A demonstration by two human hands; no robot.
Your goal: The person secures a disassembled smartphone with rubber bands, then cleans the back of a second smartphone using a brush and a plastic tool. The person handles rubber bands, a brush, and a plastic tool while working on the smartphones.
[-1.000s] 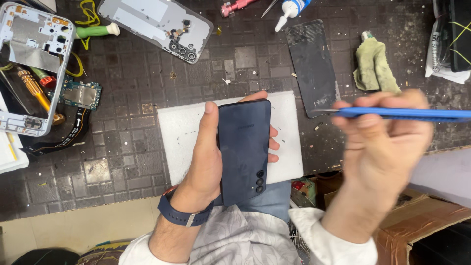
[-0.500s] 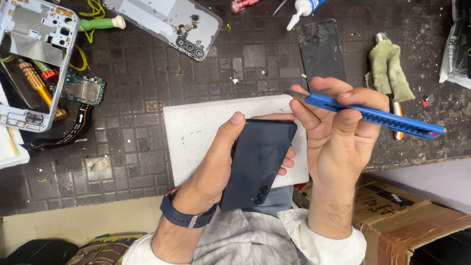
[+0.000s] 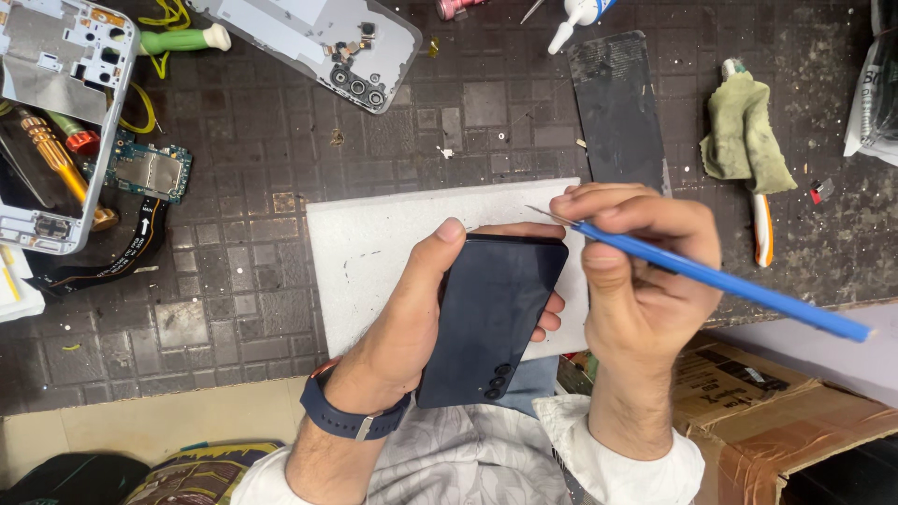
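My left hand point(image 3: 407, 309) grips a dark blue phone point(image 3: 491, 318), back cover up, its camera lenses near my body. The phone hovers over a white foam pad point(image 3: 374, 252) on the dark tiled mat. My right hand point(image 3: 641, 271) pinches a blue-handled pry tool point(image 3: 720, 281). Its thin metal tip points left, just above the phone's top right corner. The handle runs out to the lower right.
A bare phone frame point(image 3: 56, 112), a circuit board point(image 3: 150, 173) and screwdrivers lie at the far left. A grey back cover point(image 3: 318, 42) sits at the top. A black panel point(image 3: 617, 108), glue tube point(image 3: 575, 17) and green cloth point(image 3: 744, 136) lie right. Cardboard box point(image 3: 767, 411) at lower right.
My right hand has lowered and moved left, bringing the tool's tip close to the phone's top corner. The phone has tilted slightly in my left hand.
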